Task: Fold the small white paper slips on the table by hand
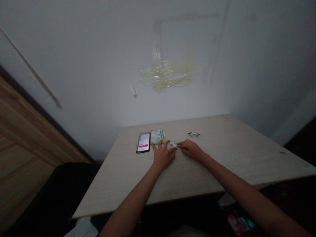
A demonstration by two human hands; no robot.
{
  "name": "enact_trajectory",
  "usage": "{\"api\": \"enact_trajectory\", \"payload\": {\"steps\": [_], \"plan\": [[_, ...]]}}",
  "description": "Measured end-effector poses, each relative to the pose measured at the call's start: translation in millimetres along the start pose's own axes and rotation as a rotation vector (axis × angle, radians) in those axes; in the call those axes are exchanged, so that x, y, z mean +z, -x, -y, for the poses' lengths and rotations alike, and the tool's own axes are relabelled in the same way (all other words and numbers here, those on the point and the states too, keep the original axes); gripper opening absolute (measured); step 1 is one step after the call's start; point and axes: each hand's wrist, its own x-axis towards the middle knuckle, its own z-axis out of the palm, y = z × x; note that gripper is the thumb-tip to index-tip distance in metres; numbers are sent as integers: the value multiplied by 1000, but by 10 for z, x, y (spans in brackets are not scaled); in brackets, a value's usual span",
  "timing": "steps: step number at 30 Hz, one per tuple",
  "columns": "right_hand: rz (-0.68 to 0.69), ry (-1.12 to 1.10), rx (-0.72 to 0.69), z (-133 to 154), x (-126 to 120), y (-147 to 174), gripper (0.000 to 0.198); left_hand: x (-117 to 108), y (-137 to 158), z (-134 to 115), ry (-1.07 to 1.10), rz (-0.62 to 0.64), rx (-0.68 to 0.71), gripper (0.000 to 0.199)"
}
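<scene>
A small whitish printed strip (174, 144) lies on the table between my two hands. My left hand (163, 157) rests with its fingers spread, their tips at the lower edge of a green and white printed packet (157, 135) and its thumb by the strip. The fingers of my right hand (192, 149) are pressed together on the strip's right end, hiding part of it. Left of the packet lies a phone (143, 142) with its screen lit and partly blurred out.
A small folded wrapper piece (194, 134) lies beyond my right hand. The pale wooden table (123, 184) meets a wall (98, 65) with peeling clear tape (170, 74). A dark chair-like shape (66, 184) stands at the left, and colourful items (240, 223) lie below the front edge.
</scene>
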Motion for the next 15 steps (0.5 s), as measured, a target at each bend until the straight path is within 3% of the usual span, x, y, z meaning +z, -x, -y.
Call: {"api": "enact_trajectory", "payload": {"steps": [15], "plan": [[16, 4, 7, 5, -6, -4, 35, -86, -17, 8, -36, -25, -179, 34]]}}
